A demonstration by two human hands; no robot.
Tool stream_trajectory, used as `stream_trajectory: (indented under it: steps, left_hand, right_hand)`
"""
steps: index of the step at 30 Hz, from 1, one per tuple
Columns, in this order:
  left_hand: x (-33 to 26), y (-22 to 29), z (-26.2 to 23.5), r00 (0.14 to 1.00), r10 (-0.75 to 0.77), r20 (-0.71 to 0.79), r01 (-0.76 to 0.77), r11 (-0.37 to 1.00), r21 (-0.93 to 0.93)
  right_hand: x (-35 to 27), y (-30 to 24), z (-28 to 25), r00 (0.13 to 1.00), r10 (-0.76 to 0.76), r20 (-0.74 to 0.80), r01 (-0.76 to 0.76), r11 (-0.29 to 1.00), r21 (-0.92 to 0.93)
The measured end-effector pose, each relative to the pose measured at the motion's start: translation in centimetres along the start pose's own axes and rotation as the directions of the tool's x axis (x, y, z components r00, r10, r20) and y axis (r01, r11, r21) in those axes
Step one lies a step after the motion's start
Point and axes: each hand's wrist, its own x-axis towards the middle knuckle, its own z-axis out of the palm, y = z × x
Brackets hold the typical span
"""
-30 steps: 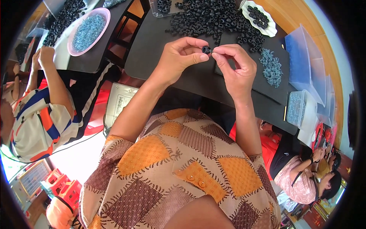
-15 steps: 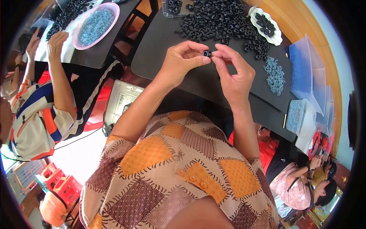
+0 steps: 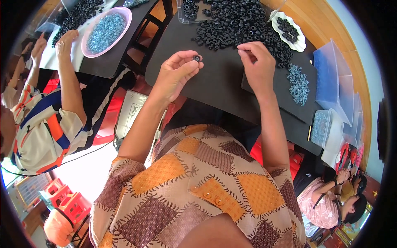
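- Left hand [image 3: 180, 70]: thumb and fingers closed on a small black ring-shaped plastic part [image 3: 197, 58], held at the fingertips above the black tabletop [image 3: 211, 84].
- The part's round opening shows toward the camera; it is too small to tell a long axis.
- Right hand [image 3: 260, 68]: fingers curled, thumb and forefinger separated by a narrow gap — whether anything tiny sits between them, I cannot tell.
- Key relation: the held part lies to the right hand's left, well apart from it, roughly level with its fingertips in the view; the left hand alone touches it.
- The heap of black ring-shaped parts [image 3: 235, 27] spreads beyond both hands — its near edge is closer to the right hand's fingertips than to the left's.
- A loose pile of small pale-blue pieces [image 3: 298, 84] lies on the right hand's outer side, apart from it.
- Farther off, right of the heap, a white scalloped dish [image 3: 300, 44] holds more black parts.
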Motion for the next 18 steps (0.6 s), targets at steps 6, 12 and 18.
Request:
stream_trajectory:
  steps: [6, 12, 18]
  left_hand:
    - [0.1, 0.0, -0.2, 0.999, -0.023, 0.037, 0.025, 0.998, -0.064]
    - [0.2, -0.2, -0.6, 0.996, -0.014, 0.089, 0.02, 0.997, -0.07]
    - [0.3, 0.1, 0.4, 0.996, -0.065, 0.053, 0.071, 0.989, -0.131]
  right_hand:
    - [2.1, 1.6, 2.2, 0.966, -0.226, 0.125, 0.247, 0.951, -0.186]
    - [2.5, 3.1, 3.7, 0.928, -0.31, 0.207, 0.362, 0.882, -0.303]
    - [2.1, 1.8, 2.3, 0.956, -0.252, 0.146, 0.273, 0.952, -0.14]
